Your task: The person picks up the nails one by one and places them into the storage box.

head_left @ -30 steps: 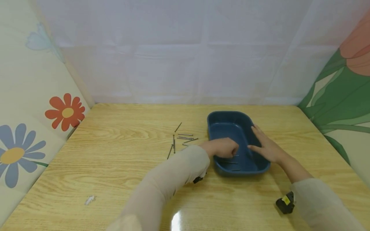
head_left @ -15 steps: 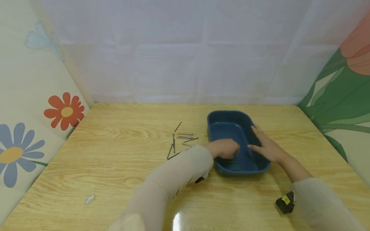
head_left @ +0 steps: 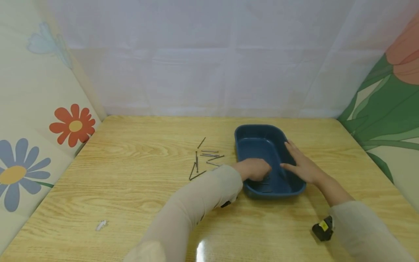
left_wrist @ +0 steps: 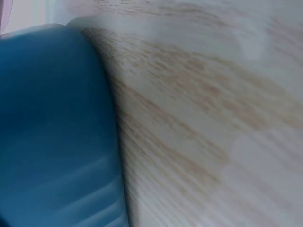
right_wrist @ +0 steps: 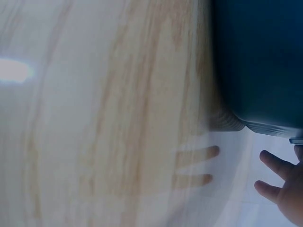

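My left hand (head_left: 256,169) reaches down inside a dark blue tub (head_left: 260,128), its fingers curled low near the bottom. Its fingertips are hidden beneath the hand, so I cannot tell whether they hold a nail. Thin nails (head_left: 266,191) lie on the tub floor beside and just below this hand. At the tub's right rim rests my right hand (head_left: 302,168), thumb toward the inside and fingers stretched along the edge. The right wrist view catches its spread, straight fingers (right_wrist: 274,163) by the tub wall. In the left wrist view only the tub's outer side (left_wrist: 57,118) shows, without the hand.
Several loose nails (head_left: 209,155) lie scattered on the wood-grain table (head_left: 147,145) left of the tub. A small white mark (head_left: 101,225) is at the front left. A white cloth (head_left: 196,72) hangs behind the table, with flower-printed panels at both sides.
My left hand has shifted slightly right and lower in the tub, covering more of a nail there. Its sleeve has uncovered another nail on the table. The right hand stays put.
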Motion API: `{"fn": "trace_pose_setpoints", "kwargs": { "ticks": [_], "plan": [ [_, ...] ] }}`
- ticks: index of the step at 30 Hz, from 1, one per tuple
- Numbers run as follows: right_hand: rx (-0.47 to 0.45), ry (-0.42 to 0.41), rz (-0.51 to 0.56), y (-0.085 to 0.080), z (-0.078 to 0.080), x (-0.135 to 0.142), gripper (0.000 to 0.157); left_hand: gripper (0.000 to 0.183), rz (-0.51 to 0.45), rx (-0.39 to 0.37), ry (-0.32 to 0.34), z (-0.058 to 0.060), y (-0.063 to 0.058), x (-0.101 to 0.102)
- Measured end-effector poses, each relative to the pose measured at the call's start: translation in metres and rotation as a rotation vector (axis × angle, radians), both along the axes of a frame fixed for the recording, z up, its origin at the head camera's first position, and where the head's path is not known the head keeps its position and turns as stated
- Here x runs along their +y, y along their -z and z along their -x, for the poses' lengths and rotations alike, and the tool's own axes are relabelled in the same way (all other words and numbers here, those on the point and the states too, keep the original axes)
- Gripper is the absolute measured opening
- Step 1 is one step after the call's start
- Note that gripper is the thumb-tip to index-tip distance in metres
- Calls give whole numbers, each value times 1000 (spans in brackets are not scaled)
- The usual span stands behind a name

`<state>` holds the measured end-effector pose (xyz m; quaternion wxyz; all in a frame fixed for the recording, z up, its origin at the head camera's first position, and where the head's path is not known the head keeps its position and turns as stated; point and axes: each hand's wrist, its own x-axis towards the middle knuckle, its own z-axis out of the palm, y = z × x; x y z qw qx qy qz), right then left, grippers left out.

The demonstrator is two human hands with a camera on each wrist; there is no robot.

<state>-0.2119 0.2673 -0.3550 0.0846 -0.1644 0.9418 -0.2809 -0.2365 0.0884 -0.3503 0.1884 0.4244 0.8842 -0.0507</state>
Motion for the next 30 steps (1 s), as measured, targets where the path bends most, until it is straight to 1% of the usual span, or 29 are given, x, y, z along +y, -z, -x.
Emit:
{"fn": "trace_pose_setpoints", "kwargs": {
  "ticks": [3,6,11,17,23,30],
  "plan": [
    [-1,1,-2,-1,0,0,77,10,8,5,-3,0,0,0],
    [-2,1,-2,-1,0,0,77,9,17,23,12,0,0,0],
    [0,-1,-4,-1,0,0,77,10,34,21,13,0,2,1],
    [0,-1,1,1,0,0,77,13,26,20,11,-1,3,0],
    [-9,2,4,1,0,0,77,12,9,-23,-14,-1,2,0],
    [-6,0,7,1,-1,1,77,9,-34,-56,-23,1,1,0]
  ]
}}
